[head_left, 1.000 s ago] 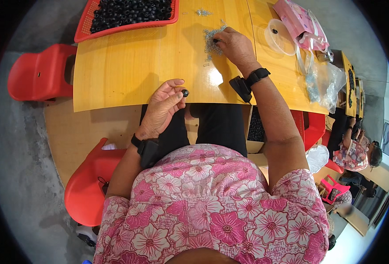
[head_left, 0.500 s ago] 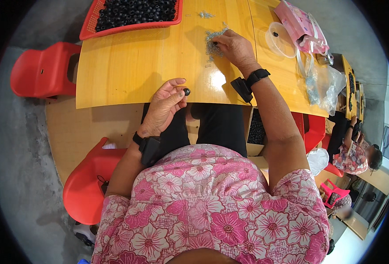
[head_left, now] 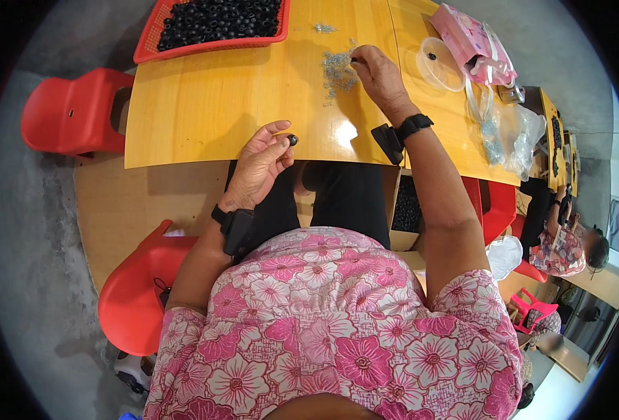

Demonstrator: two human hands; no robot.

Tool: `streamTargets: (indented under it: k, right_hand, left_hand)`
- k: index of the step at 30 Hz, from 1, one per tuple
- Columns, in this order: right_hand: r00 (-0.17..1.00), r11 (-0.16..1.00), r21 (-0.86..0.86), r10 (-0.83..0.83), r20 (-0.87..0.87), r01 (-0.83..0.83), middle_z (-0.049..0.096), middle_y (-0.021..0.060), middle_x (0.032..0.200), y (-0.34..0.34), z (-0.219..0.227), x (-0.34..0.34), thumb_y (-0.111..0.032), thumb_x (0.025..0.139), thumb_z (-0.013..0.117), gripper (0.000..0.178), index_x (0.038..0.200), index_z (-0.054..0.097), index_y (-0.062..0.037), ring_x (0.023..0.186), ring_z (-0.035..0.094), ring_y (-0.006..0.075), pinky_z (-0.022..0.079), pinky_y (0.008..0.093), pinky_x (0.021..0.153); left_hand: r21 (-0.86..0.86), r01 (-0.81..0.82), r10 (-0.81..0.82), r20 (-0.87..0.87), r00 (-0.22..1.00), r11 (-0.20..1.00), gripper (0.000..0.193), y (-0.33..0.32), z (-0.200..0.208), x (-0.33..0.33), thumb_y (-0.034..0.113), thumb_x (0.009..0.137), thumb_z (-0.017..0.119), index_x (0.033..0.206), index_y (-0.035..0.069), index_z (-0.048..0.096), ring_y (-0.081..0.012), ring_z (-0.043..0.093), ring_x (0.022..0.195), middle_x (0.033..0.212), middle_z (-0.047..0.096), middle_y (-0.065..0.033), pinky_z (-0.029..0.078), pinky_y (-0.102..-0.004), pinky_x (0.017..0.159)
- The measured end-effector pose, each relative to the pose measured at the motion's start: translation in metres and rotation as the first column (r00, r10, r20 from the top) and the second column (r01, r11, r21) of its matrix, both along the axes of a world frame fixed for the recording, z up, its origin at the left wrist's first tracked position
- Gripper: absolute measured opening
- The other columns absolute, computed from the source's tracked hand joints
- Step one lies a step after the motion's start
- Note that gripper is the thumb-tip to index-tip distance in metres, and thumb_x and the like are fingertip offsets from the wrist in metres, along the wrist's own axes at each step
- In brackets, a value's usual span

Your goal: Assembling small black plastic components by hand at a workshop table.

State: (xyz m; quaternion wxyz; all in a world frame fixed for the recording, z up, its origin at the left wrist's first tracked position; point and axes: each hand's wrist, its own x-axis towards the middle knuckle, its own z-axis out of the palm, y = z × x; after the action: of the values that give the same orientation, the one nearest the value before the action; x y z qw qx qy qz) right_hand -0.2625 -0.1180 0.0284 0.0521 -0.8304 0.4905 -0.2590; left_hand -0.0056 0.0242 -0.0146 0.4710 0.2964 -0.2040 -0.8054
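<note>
My left hand [head_left: 262, 159] is just past the near table edge, its thumb and fingers pinching a small round black part [head_left: 293, 140]. Farther out, my right hand [head_left: 381, 78] hovers beside a loose heap of tiny silvery metal pieces [head_left: 336, 70]. A small dark bit shows at its pinched fingertips, too small to name. Beyond the heap lies a second, smaller cluster of silvery pieces [head_left: 325, 28].
A red basket [head_left: 211, 46] full of black parts stands at the far left of the yellow table [head_left: 204, 105]. To the right are a round clear tub [head_left: 449, 78], a pink bag [head_left: 463, 38] and clear plastic bags [head_left: 523, 136]. Red chairs [head_left: 64, 112] stand around.
My right hand has drawn back slightly to the right from the heap of metal pieces. My left hand keeps the black part, almost unmoved.
</note>
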Motion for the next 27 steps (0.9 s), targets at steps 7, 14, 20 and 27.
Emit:
streamTargets:
  k: [7, 14, 20, 27]
  right_hand:
    - [0.249, 0.77, 0.415, -0.333, 0.909, -0.485, 0.066, 0.0115, 0.091, 0.086, 0.026, 0.033, -0.01, 0.091, 0.054, 0.009, 0.095, 0.056, -0.0033, 0.069, 0.058, 0.0105, 0.049, 0.0249, 0.066]
    - [0.011, 0.705, 0.359, -0.446, 0.895, -0.612, 0.066, 0.0139, 0.09, 0.144, 0.026, 0.056, -0.005, 0.09, 0.057, 0.011, 0.099, 0.06, -0.0012, 0.066, 0.059, 0.0117, 0.05, 0.0253, 0.062]
    - [0.064, 0.71, 0.398, -0.448, 0.892, -0.58, 0.067, 0.015, 0.093, 0.173, 0.028, 0.059, -0.001, 0.088, 0.06, 0.019, 0.106, 0.063, 0.0012, 0.068, 0.061, 0.0118, 0.052, 0.0242, 0.062]
    - [0.146, 0.651, 0.503, -0.522, 0.84, -0.569, 0.066, 0.0141, 0.095, 0.193, 0.025, 0.065, 0.0, 0.09, 0.056, 0.026, 0.115, 0.06, 0.0043, 0.073, 0.061, 0.014, 0.054, 0.0287, 0.072]
  left_hand:
    - [-0.039, 0.013, -0.014, -0.033, 0.999, 0.999, 0.032, 0.016, 0.008, -0.006, 0.01, 0.092, 0.059, 0.123, 0.009, 0.051, -0.0081, 0.055, 0.079, 0.094, 0.058, -0.0009, 0.048, -0.0235, 0.076]
    - [-0.067, 0.051, -0.054, -0.034, 0.998, 0.996, 0.034, 0.037, 0.023, -0.011, 0.011, 0.091, 0.06, 0.124, 0.008, 0.051, -0.0085, 0.056, 0.081, 0.094, 0.057, -0.0006, 0.049, -0.0244, 0.076]
    - [-0.121, 0.049, -0.059, -0.073, 0.996, 0.991, 0.034, 0.057, 0.03, -0.009, 0.01, 0.091, 0.06, 0.123, 0.007, 0.05, -0.0084, 0.057, 0.081, 0.094, 0.058, -0.0003, 0.05, -0.0248, 0.076]
    - [-0.145, 0.016, -0.031, -0.098, 0.995, 0.989, 0.033, 0.065, 0.029, -0.01, 0.009, 0.091, 0.06, 0.123, 0.006, 0.05, -0.0079, 0.057, 0.082, 0.097, 0.059, -0.0013, 0.049, -0.0247, 0.077]
